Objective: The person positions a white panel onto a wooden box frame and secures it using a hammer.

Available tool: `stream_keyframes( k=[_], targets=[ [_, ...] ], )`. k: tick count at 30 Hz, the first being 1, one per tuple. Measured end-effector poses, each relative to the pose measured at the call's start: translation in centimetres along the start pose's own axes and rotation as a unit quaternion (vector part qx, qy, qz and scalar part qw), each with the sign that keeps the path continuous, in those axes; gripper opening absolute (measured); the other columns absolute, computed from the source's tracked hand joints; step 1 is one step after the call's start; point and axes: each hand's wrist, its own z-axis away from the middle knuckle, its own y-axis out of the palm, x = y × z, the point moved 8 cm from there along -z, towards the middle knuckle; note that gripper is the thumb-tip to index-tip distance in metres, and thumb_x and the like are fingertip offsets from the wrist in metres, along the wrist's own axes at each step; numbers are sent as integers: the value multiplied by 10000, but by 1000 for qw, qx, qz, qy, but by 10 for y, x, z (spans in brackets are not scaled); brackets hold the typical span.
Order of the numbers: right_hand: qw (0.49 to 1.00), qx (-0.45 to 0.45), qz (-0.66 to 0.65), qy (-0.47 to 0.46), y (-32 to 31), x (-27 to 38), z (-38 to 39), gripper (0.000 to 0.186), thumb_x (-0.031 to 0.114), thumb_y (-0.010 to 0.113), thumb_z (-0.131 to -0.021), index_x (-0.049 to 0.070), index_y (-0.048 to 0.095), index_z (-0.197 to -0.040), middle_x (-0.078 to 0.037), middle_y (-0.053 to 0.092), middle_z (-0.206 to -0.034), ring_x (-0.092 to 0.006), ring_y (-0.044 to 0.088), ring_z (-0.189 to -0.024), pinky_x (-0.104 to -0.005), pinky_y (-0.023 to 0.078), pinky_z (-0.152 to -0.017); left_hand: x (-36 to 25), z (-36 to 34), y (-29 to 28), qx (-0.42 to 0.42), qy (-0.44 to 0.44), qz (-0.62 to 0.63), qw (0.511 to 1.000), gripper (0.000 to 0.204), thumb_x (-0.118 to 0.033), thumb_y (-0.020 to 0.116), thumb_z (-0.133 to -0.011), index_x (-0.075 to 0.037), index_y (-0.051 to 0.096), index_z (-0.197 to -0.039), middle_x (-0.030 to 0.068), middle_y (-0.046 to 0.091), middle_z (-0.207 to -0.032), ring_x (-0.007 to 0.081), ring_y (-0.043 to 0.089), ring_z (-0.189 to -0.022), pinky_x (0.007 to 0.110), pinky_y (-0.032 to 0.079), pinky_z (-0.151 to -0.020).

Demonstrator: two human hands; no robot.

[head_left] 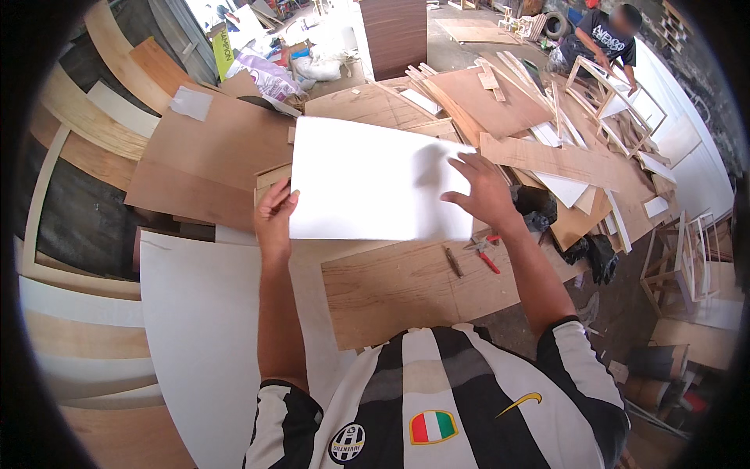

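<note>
Shirt (426, 383), black and white stripes, worn by the person, at the lower edge.

Left forearm (280, 320): raised nearly straight up from the lower edge, elbow low.

Right forearm (539, 270): slanting up and inward from the lower right.

Pliers (487, 256), red handles, lying on the bench (414, 301), a plywood-topped surface; beside them, one slim dark tool (454, 262).

White panel (363, 180), rectangular, one: held up above the bench, in front of the person, long side running left to right.

Left hand (273, 219): at the panel's left edge, wrist upright, thumb on the near face, fingers curled around the edge, grasping it.

Right hand (491, 191): at the panel's right end, back of hand toward the viewer, fingers and thumb spread apart and pointing left, clenched on nothing; contact with the panel cannot be told. A grey shadow falls on the panel beside it.

Brown board (219, 156), large, left of the panel.

Plank (547, 160) and mixed offcuts, heaped on the right.

Co-worker (605, 43), dark top, far right, leaning over a slender wooden frame (617, 90), hands near it.

Brown cabinet (396, 39), upright, at the back.
</note>
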Motion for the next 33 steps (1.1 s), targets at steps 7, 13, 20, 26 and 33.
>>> stream_keyframes(
  k=[7, 13, 20, 26, 33],
  targets=[
    [976, -87, -17, -198, -71, 145, -44, 706, 435, 862, -829, 122, 630, -1417, -158, 640, -1412, -374, 589, -1320, -509, 452, -1116, -122, 23, 99, 273, 183, -209, 921, 135, -15, 808, -911, 1, 820, -1045, 91, 797, -1147, 149, 727, -933, 279, 565, -809],
    [985, 48, -162, -44, -9, 95, -20, 329, 302, 794, -945, 43, 751, -1142, -119, 726, -866, -351, 688, -787, -440, 531, -743, -93, 21, 113, 250, 142, -196, 937, 268, -29, 828, -905, -4, 774, -1166, 121, 759, -1281, 109, 724, -848, 282, 582, -781],
    [870, -73, -318, 369, 48, -76, 38, 297, 167, 692, -1004, 34, 747, -1264, -229, 781, -1049, -342, 763, -978, -420, 553, -853, -4, 56, 18, 25, 128, -500, 856, 886, -515, 880, -837, -55, 560, -1523, 255, 530, -1562, 424, 500, -1433, 549, 396, -1185],
    [888, -157, -283, 325, 99, -134, 53, 428, 134, 685, -1006, 51, 684, -1426, -170, 785, -1050, -204, 717, -892, -338, 550, -821, 66, 109, -20, 25, 9, -602, 798, 1077, -692, 830, -791, -141, 436, -1628, 305, 268, -1691, 537, 277, -1544, 728, 242, -1191],
    [909, -100, -122, 385, 98, -143, 23, 404, 183, 714, -970, 131, 733, -1370, -237, 774, -1115, -394, 728, -1051, -471, 560, -959, 87, 113, 1, 65, 87, -591, 799, 1001, -663, 841, -796, -133, 502, -1575, 299, 376, -1600, 501, 337, -1512, 716, 271, -1178]
  ],
)
